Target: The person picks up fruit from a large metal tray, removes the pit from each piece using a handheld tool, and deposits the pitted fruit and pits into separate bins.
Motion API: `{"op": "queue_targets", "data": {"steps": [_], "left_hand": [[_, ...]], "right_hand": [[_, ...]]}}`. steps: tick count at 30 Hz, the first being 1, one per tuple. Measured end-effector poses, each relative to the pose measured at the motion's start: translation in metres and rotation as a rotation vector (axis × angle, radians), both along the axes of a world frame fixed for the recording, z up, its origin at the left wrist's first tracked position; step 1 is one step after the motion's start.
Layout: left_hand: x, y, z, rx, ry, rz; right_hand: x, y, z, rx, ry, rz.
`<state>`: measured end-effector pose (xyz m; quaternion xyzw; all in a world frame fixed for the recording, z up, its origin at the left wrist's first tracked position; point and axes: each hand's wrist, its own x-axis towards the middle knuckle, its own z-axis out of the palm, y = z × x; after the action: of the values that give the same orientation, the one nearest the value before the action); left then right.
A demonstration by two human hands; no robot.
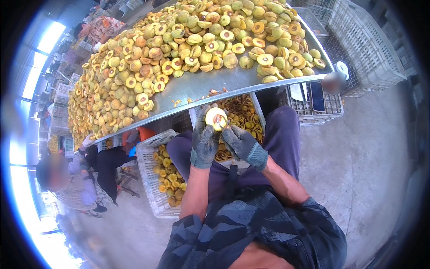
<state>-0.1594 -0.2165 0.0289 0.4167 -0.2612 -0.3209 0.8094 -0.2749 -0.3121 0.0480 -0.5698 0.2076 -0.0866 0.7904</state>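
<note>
A yellow peach half (211, 115) is held cut side up, its brown pit hollow showing, just in front of the metal table's edge. My left hand (204, 148), in a dark grey glove, is closed around it from the left and below. From the right, my right hand (244, 144), gloved alike, meets the fruit with its fingers pinched together. A thin curved piece shows at the pit by these fingertips; whether it is a small blade I cannot tell. Under both hands, between my knees, stands a pale crate (259, 107) of brown-yellow pieces.
Halved peaches (188, 40) lie heaped across the metal table (197, 85). A white crate (145, 179) of peach halves stands left of my legs. At the right, a phone (317, 96) lies on a grey crate (309, 117). Another person (74, 184) sits at the far left.
</note>
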Motion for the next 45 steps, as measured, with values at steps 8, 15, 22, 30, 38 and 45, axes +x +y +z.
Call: {"op": "queue_targets", "data": {"steps": [8,15,22,30,38,45], "left_hand": [[-0.024,-0.008,0.013,0.124,-0.291,0.180],[-0.024,-0.013,0.030,0.050,0.330,0.105],[-0.032,-0.019,0.037,0.282,0.223,0.314],[-0.031,-0.016,0.028,0.211,-0.136,0.373],[-0.032,-0.013,0.035,0.244,-0.066,0.365],[-0.030,-0.008,0.042,0.309,-0.207,0.367]], "right_hand": [[-0.008,0.014,-0.019,-0.208,-0.034,-0.068],[-0.011,0.013,-0.015,-0.193,-0.025,-0.018],[-0.014,0.013,-0.024,-0.183,-0.026,0.068],[-0.013,0.016,-0.021,-0.112,-0.073,0.095],[-0.019,0.012,-0.005,0.059,0.045,0.223],[-0.023,0.014,0.005,0.210,0.049,0.260]]}}
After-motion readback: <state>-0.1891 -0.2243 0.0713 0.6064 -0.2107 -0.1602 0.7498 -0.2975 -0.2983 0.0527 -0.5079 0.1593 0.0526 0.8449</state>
